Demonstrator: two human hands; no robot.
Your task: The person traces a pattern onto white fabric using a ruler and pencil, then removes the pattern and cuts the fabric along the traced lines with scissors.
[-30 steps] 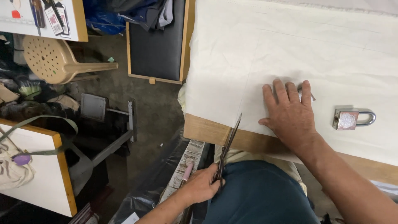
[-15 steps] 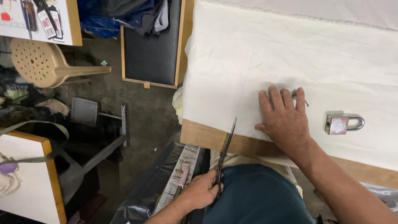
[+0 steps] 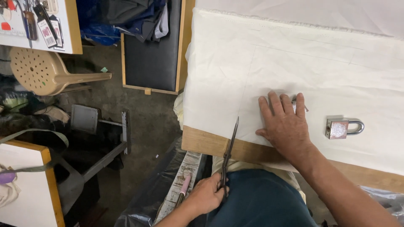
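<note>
left hand (image 3: 209, 194) closed around scissors (image 3: 228, 152), blades seemingly just entering the cream cloth (image 3: 294, 63) at the desk (image 3: 202, 145) edge. right hand (image 3: 286, 124) flat, open, pinning cloth; keep it taut.

We see a dark concrete floor (image 3: 139, 109) on the left side. A beige plastic stool (image 3: 40, 71) lies on its side there. Near it stands a black panel (image 3: 151, 54) in a wooden frame, with dark clothes (image 3: 130, 17) piled above it. A white board (image 3: 25, 201) with wooden edge is at lower left.
</note>
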